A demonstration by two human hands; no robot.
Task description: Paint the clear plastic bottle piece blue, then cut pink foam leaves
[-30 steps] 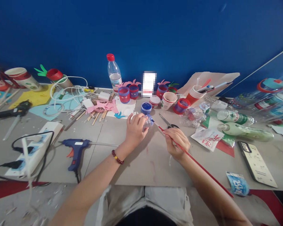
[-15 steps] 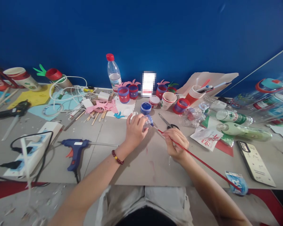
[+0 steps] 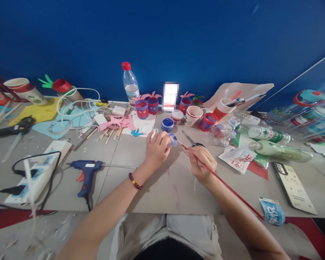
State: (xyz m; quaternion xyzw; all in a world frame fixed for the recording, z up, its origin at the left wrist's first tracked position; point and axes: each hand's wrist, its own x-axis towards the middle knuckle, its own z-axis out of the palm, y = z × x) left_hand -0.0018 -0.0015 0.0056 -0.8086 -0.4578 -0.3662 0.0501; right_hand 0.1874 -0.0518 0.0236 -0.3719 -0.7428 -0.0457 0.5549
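My left hand [image 3: 157, 150], with a dark red bead bracelet on its wrist, is closed around a small clear plastic bottle piece [image 3: 172, 141]. Blue paint coats the end of that piece facing right. In my right hand [image 3: 203, 164] a long paintbrush [image 3: 233, 191] with a red handle is pinched near its front. The bristles are close to the painted rim; whether they touch it I cannot tell. Just behind my left hand stands an uncovered jar of blue paint [image 3: 167, 125]. Scissors [image 3: 191, 139] lie beyond my right hand.
To the left are a blue glue gun [image 3: 87, 173] and a white power strip [image 3: 40, 173]. Red and blue painted cups [image 3: 142, 109], a paper cup [image 3: 193, 116] and a red-capped bottle [image 3: 130, 85] line the back. Plastic bottles [image 3: 269, 133] and a phone [image 3: 294, 187] occupy the right.
The bottle piece has shifted slightly to the right and shows more of its blue-painted end. The brush has moved a little, its handle end now further left.
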